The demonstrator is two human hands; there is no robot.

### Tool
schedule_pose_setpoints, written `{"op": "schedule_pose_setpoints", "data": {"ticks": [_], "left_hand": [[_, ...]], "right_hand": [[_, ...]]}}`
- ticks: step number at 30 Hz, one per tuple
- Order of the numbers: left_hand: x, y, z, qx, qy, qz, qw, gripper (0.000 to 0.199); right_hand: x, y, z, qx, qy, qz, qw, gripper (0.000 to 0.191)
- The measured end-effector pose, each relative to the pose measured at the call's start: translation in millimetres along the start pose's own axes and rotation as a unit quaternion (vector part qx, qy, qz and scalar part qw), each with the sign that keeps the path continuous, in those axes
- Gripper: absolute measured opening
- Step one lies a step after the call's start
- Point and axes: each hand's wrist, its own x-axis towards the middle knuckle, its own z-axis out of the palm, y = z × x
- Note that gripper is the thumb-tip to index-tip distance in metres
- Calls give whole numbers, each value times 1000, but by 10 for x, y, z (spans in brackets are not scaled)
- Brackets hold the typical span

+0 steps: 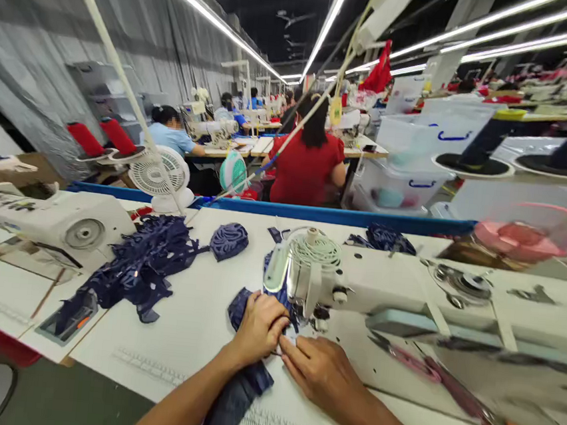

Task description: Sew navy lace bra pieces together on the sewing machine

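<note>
My left hand [258,327] is closed, fingers pinching navy blue fabric [243,396] just in front of the needle area of a white sewing machine [382,282]. My right hand [321,373] lies lower and to the right, thumb and fingertips pinched at the fabric's edge, almost touching the left thumb. A small white piece [290,337] shows between the hands; whether it is a label I cannot tell. Part of the fabric passes under the machine head, and the rest hangs over the table's front edge. The machine's lamp [277,269] glows above the left hand.
A heap of navy fabric pieces [142,266] lies left, beside a second sewing machine [56,224]. One gathered navy piece [229,241] sits farther back. Scissors [429,368] rest on the right. Behind stand a fan [160,170], a pink basket [516,238] and a person in red [305,164].
</note>
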Motion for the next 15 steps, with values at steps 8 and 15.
{"op": "schedule_pose_setpoints", "data": {"ticks": [8,15], "left_hand": [[0,10,-37,-25,-11,7,1000,14],[-11,-32,93,-10,33,30,999,9]], "right_hand": [[-277,226,-68,-6,29,83,996,34],[-258,416,251,-103,87,-27,991,33]]}}
